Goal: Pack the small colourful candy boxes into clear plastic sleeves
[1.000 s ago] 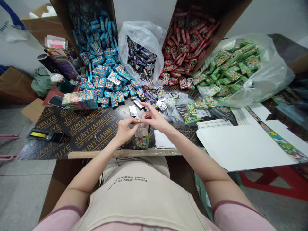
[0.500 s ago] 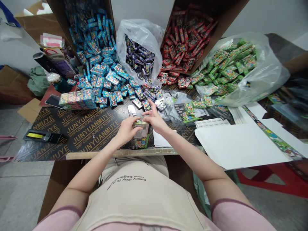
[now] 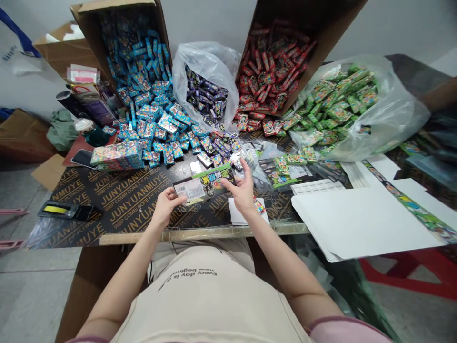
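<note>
Both my hands hold a flat dark printed packet (image 3: pixel 204 183) with a white barcode label, lifted sideways above the table's front edge. My left hand (image 3: pixel 164 207) grips its left, label end. My right hand (image 3: pixel 243 189) pinches its right end with the fingers closed. Just behind the packet lie loose small boxes, blue ones (image 3: pixel 157 128) to the left and purple ones (image 3: pixel 217 145) at the middle. A small red box (image 3: pixel 259 206) lies on white paper by my right wrist.
Cardboard boxes of blue (image 3: pixel 135 52) and red (image 3: pixel 274 62) packs lean at the back, beside plastic bags of purple (image 3: pixel 209 93) and green (image 3: pixel 342 100) packs. White sheets (image 3: pixel 360 216) cover the right side. A black and yellow tool (image 3: pixel 64 209) lies left. A stack of packs (image 3: pixel 116 155) sits nearby.
The packet stood upright between my hands on the table; now it is lifted and turned flat, sideways, with my hands spread to its two ends.
</note>
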A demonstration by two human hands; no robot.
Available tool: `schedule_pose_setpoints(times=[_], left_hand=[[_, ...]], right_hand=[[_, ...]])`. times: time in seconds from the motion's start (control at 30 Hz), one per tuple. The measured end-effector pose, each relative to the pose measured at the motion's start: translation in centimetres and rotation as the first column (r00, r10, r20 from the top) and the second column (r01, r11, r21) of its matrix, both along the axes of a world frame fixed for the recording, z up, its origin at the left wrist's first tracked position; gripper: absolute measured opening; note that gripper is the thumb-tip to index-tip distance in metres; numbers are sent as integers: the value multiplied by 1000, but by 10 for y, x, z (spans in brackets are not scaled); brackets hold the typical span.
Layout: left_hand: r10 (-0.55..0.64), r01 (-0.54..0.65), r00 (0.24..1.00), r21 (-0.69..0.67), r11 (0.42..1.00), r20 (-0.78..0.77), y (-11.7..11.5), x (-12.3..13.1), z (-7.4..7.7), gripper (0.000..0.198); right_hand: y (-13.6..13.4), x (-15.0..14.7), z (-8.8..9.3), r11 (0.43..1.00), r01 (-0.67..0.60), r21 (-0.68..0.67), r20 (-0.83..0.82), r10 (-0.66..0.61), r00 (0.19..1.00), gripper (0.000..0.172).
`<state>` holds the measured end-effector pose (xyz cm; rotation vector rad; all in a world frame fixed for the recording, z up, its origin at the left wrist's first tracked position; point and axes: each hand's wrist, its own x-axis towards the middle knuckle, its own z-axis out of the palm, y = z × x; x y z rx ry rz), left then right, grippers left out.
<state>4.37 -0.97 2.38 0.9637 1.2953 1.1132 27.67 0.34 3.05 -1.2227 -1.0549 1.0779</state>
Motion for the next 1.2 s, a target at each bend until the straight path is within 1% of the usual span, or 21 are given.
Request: schedule_pose_setpoints(times=[0.03, 0.1, 0.17, 0.23, 0.27, 0.3, 0.33, 0.4, 0.47, 0.53, 0.6, 0.67, 0.73, 0.8, 0.87, 0.9, 0.93, 1.0, 1.07, 1.1, 1.2], left_hand=[[-21, 28, 990, 50, 998, -141, -1, 0, -2, 54], [-7, 96, 923, 215, 972, -384, -1, 2, 2, 66], [-12, 231, 867, 381, 895, -498, 2, 9, 11, 70], [-62, 366, 847, 496, 787, -527, 5, 19, 23, 51], [-73, 402, 845, 538, 741, -530, 6, 24, 28, 37], [-72, 416, 846, 568, 710, -529, 7, 28, 32, 24], [-64, 414, 850, 586, 696, -523, 8, 31, 35, 15], [-51, 398, 858, 598, 696, -511, 9, 33, 37, 7], [-51, 398, 856, 595, 698, -514, 9, 31, 37, 7], [-60, 415, 849, 592, 690, -525, 8, 29, 36, 8], [-73, 444, 834, 587, 677, -547, 6, 28, 35, 10], [-78, 474, 816, 584, 659, -573, 5, 26, 34, 13], [-76, 495, 800, 585, 642, -595, 3, 25, 34, 15], [-75, 502, 793, 581, 641, -604, 2, 25, 33, 14], [-78, 489, 800, 573, 657, -594, 2, 25, 34, 12], [-78, 475, 809, 569, 671, -582, 2, 25, 34, 10], [-76, 456, 819, 566, 687, -568, 3, 26, 35, 9], [-57, 414, 838, 566, 713, -542, 3, 27, 36, 6], [-33, 391, 844, 572, 721, -536, 3, 28, 37, 5], [-21, 387, 843, 579, 717, -538, 2, 28, 38, 4], [2, 389, 838, 600, 699, -546, 1, 29, 39, 7]], right_hand=[[1, 5, 7, 997, -71, 19, 65, 69, 996, 102], [3, 12, 20, 965, -260, 28, 224, 248, 943, 96], [3, 10, 29, 902, -432, 15, 370, 396, 840, 87], [1, 2, 32, 853, -521, 31, 451, 453, 769, 80], [0, -3, 31, 851, -522, 55, 452, 445, 773, 77], [-1, -7, 29, 865, -495, 86, 428, 416, 802, 75], [-2, -10, 26, 887, -447, 115, 386, 375, 843, 71], [-5, -14, 20, 930, -336, 152, 292, 282, 914, 57], [-9, -13, 14, 951, -255, 176, 248, 208, 946, 44], [-16, -11, 12, 957, -216, 195, 283, 156, 946, 36], [-24, -9, 13, 951, -228, 207, 370, 139, 919, 29], [-30, -6, 19, 936, -294, 195, 458, 178, 871, 26], [-31, -3, 27, 926, -340, 164, 493, 222, 841, 28], [-27, 0, 38, 942, -299, 154, 489, 190, 851, 29], [-18, 1, 49, 957, -226, 181, 479, 115, 870, 21], [-12, 1, 54, 957, -218, 190, 474, 105, 874, 18], [-6, 0, 58, 952, -247, 181, 466, 138, 874, 18], [5, -3, 61, 915, -393, 93, 428, 319, 845, 25], [13, -7, 59, 833, -552, -30, 347, 527, 776, 30], [16, -9, 56, 790, -609, -75, 305, 599, 740, 31], [24, -14, 49, 708, -692, -139, 249, 701, 668, 32]])
